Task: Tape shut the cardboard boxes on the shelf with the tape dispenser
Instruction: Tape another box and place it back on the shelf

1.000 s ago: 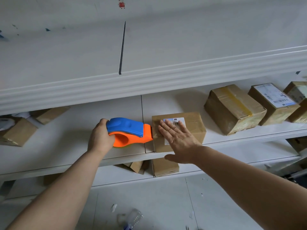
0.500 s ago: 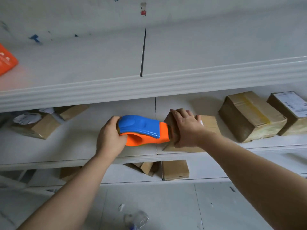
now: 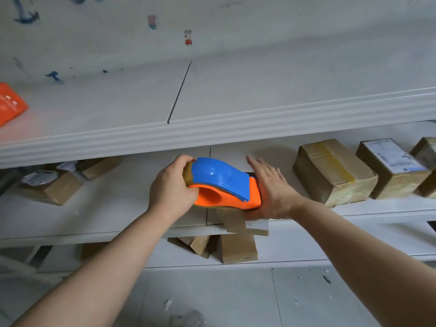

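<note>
My left hand [image 3: 173, 188] grips the rear of a blue and orange tape dispenser [image 3: 224, 185], which lies on top of a small cardboard box [image 3: 236, 224] at the front edge of the middle shelf [image 3: 106, 208]. The box is mostly hidden under the dispenser and my hands; only its front face with a white label corner shows. My right hand [image 3: 273, 190] lies flat with straight fingers on the box's right side, next to the dispenser's orange nose.
Taped cardboard boxes [image 3: 332, 172] and a labelled box [image 3: 394, 168] stand to the right on the same shelf. More boxes [image 3: 52, 185] lie at the left. An orange packet [image 3: 10, 106] sits on the upper shelf. Boxes [image 3: 238, 247] lie on the lower shelf.
The dispenser has moved right and up onto the box. My right hand went from gripping the box's left end to lying flat on its right side. The view shifted left.
</note>
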